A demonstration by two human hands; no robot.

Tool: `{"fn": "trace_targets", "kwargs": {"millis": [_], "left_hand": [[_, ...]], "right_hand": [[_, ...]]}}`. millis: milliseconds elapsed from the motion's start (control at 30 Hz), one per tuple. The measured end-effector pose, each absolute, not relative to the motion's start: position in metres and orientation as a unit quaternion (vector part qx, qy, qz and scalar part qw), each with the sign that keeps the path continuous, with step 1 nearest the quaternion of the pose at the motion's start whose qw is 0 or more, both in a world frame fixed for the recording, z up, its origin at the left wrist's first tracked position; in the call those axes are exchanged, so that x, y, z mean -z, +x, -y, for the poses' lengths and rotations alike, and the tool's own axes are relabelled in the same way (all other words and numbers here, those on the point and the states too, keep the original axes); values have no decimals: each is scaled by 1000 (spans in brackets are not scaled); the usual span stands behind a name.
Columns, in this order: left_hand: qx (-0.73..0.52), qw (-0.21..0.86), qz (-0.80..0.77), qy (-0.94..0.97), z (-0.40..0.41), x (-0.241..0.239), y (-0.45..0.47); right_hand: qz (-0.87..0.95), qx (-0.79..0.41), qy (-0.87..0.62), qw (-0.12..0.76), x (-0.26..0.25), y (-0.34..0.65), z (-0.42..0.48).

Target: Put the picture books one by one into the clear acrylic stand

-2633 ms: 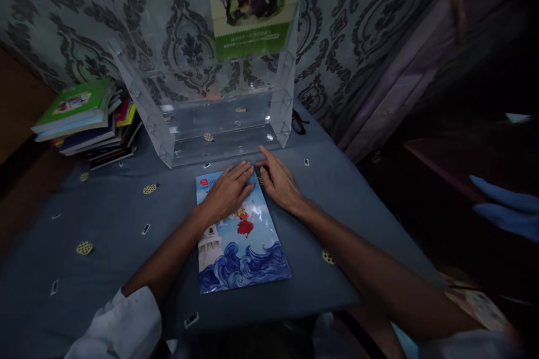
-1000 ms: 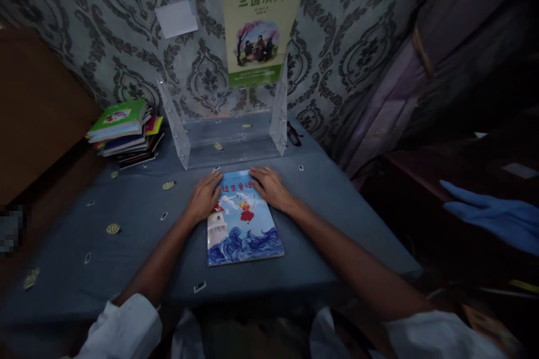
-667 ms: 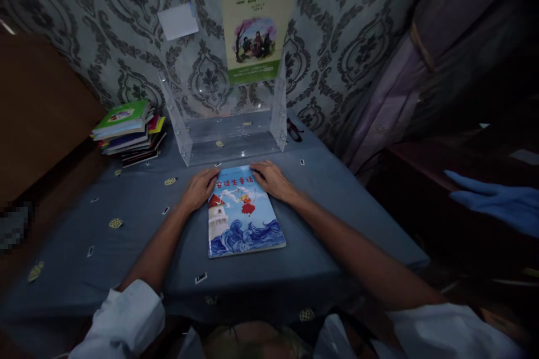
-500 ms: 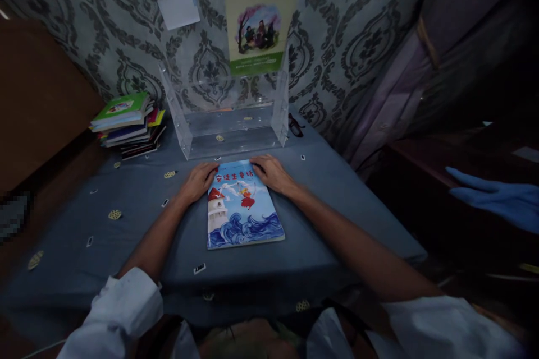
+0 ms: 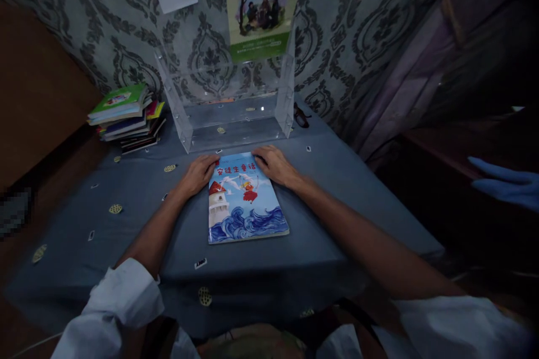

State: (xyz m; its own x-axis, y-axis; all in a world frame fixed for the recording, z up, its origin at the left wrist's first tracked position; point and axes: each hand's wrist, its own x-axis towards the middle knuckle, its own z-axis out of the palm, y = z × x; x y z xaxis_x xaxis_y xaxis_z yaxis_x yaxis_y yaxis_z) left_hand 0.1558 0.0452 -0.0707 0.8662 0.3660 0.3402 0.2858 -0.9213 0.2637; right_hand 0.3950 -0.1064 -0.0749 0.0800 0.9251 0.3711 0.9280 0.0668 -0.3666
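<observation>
A blue picture book [image 5: 244,202] with waves and a lighthouse on its cover lies flat on the grey-blue tablecloth [image 5: 105,190]. My left hand [image 5: 197,174] grips its top left corner, fingers curled on the edge. My right hand [image 5: 275,164] holds the top right corner the same way. Just behind the book stands a clear acrylic book stand [image 5: 236,101] with a green book [image 5: 259,5] propped on its upper tier.
A stack of books [image 5: 126,118] sits at the back left of the table. Dark glasses [image 5: 301,116] lie right of the stand. Patterned wallpaper rises behind. Another person's blue-gloved hand [image 5: 505,185] shows at the right edge. The table's front edge is near me.
My hands slid from lying flat on the cover to the book's top corners. The book stays flat on the cloth; the camera view shifted slightly.
</observation>
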Motion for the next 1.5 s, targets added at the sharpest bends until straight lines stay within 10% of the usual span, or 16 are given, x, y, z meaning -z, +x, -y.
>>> {"fn": "trace_targets", "kwargs": {"millis": [1500], "left_hand": [[-171,85,-185,964,-41,66,154]], "right_hand": [[675,1,-658,333,93,400,109]]}}
